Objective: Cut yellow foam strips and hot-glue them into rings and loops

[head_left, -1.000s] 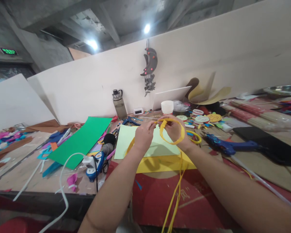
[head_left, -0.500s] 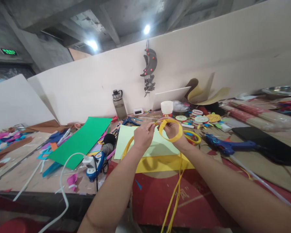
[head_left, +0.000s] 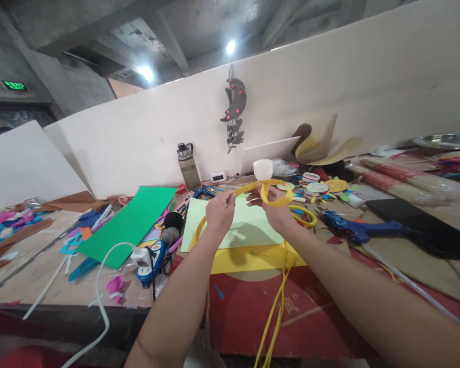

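Observation:
Both hands are raised over the table's middle and pinch one long yellow strip [head_left: 279,200] that is curled into a loop. My left hand [head_left: 219,210] is closed on the strip's left part, and its tail arcs down behind that wrist. My right hand [head_left: 275,208] is closed on the loop, which stands out past its fingers. More yellow strips [head_left: 274,312] hang from under my right wrist over the table's near edge. Under the hands lie a pale green sheet [head_left: 239,225] and a yellow sheet [head_left: 253,257].
A blue glue gun [head_left: 358,230] lies right of my hands, another glue gun [head_left: 151,257] with a white cable to the left. A green sheet [head_left: 128,222], a water bottle [head_left: 187,166], a white cup [head_left: 262,169] and round paper pieces [head_left: 317,187] crowd the table. A white partition [head_left: 329,102] stands behind.
The loop has turned flatter and risen slightly. My left hand has moved a little left along the strip, so the hands are farther apart.

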{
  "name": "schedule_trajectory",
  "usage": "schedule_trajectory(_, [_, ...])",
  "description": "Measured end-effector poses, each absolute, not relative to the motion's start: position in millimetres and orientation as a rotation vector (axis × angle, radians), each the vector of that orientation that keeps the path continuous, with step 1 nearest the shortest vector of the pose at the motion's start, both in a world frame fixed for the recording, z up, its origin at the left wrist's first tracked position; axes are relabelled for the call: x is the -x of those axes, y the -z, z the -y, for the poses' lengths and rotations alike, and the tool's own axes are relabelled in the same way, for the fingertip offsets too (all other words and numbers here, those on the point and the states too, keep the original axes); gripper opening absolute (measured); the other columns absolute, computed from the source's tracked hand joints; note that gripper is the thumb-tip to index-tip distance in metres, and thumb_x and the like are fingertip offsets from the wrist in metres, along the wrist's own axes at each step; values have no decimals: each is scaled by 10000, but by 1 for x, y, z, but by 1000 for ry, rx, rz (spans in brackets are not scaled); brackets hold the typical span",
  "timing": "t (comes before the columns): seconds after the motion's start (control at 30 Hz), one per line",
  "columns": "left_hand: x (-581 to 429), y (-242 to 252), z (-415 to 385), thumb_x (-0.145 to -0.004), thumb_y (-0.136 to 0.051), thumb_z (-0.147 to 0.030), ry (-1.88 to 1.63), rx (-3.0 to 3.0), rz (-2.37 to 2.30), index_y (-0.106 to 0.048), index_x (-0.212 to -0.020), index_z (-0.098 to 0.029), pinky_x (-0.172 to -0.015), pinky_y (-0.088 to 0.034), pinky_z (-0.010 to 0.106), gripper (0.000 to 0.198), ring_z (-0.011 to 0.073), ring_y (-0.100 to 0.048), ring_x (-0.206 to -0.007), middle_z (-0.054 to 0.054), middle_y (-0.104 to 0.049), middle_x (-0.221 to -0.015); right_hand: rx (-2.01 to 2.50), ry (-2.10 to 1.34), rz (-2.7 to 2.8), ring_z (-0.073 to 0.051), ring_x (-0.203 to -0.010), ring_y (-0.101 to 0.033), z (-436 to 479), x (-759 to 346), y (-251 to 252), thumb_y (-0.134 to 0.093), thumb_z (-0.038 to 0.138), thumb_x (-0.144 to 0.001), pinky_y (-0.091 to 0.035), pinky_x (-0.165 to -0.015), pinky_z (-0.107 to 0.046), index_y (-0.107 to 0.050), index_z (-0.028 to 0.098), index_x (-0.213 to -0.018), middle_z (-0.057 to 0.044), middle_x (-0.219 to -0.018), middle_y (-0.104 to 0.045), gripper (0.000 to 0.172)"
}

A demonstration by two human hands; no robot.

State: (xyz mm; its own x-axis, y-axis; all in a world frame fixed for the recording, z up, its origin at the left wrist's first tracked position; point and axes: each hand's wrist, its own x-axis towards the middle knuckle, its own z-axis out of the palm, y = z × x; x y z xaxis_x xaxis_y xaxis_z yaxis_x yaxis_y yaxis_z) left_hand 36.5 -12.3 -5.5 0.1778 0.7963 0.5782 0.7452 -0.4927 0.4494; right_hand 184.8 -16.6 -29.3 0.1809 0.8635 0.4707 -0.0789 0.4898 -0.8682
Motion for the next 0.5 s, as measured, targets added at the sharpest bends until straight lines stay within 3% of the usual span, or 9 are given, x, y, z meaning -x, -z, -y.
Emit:
schedule_trajectory(0.23, [-30,4,8,-888,-418,-300,-1242,-2349,-1638,-667,-922,-230,-710,-402,262,260,153,-594,-774,28,-685,-862,695,-1039,1113,-115,-688,-597,17,-186,29,-681,407,-685,-538,-594,-276,-605,202,-919,-42,-935,-640,321])
schedule_trajectory(0.4, [-28,3,8,-888,-427,-282,-1290,-2411,-1607,-660,-979,-231,-808,-411,275,255,168,-592,-929,41,-680,-1004,845,-1114,970,-107,-617,-585,11,-191,35,-696,310,-625,-517,-553,-263,-620,166,-845,-33,-816,-640,274])
schedule_trajectory(0.5, [-28,4,7,-882,-437,-278,-1268,-2404,-1520,-662,-955,-230,-786,-417,266,241,157,-599,-880,32,-686,-939,893,-1104,1061,-106,-619,-579,11,-191,34,-733,266,-581,-516,-560,-265,-628,166,-857,-37,-846,-656,311])
